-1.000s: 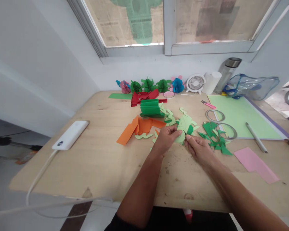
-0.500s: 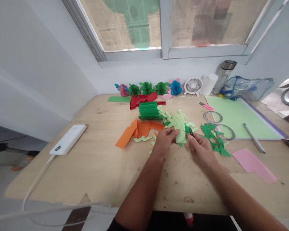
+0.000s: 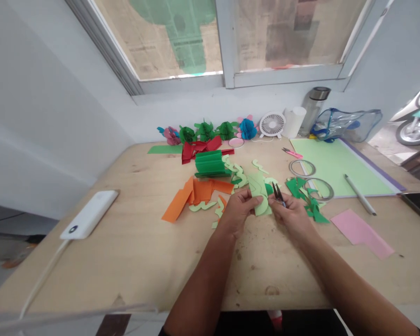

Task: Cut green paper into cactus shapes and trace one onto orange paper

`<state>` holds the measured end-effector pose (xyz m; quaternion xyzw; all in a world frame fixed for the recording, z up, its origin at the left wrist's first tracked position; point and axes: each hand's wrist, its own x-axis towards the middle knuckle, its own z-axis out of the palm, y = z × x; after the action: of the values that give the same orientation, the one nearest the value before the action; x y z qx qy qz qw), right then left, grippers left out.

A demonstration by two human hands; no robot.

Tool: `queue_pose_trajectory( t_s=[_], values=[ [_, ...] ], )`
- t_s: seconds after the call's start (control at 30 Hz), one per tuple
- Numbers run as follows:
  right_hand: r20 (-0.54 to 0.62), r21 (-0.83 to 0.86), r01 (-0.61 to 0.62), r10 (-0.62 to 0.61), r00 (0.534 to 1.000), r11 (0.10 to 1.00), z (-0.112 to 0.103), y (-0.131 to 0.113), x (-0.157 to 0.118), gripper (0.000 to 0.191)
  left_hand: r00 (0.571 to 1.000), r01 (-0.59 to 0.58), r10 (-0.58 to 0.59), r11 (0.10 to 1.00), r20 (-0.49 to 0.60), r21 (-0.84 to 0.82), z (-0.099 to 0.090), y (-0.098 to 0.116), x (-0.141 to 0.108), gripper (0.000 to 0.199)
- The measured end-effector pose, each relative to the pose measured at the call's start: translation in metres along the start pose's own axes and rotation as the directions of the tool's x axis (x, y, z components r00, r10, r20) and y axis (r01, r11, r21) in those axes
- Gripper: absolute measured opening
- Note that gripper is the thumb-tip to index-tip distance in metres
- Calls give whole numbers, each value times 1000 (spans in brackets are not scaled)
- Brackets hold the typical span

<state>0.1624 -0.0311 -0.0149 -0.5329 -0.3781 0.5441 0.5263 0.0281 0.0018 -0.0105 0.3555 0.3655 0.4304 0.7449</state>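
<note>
My left hand (image 3: 241, 209) pinches the left edge of a light green paper piece (image 3: 259, 186) that has curved lines on it. Dark-handled snips (image 3: 277, 192) are in my right hand (image 3: 287, 212), their blades pointing up and apart. The right fingertips sit at the right edge of the light green paper. Wavy light green cutouts (image 3: 238, 176) lie just behind my left hand. To the right of my right hand are dark green paper scraps (image 3: 314, 209).
Folded green paper (image 3: 213, 163), red paper (image 3: 200, 148) and orange paper (image 3: 182, 200) lie left of centre. Paper figures (image 3: 206, 130) and a small fan (image 3: 272, 124) line the wall. A white power bank (image 3: 91, 214) lies left; pink paper (image 3: 360, 232) lies right.
The view has shifted a little. The snips have turned more upright, with their blades now visibly apart and clear of the light green paper. My left hand still holds the paper.
</note>
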Motion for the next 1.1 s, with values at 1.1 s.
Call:
queue_pose_trajectory(
  t_s=[1.1],
  values=[
    [-27, -291, 450, -478, 878, 844, -6, 8, -6, 26, 986, -104, 97, 993, -136, -52, 1, 4, -2, 27]
  ],
)
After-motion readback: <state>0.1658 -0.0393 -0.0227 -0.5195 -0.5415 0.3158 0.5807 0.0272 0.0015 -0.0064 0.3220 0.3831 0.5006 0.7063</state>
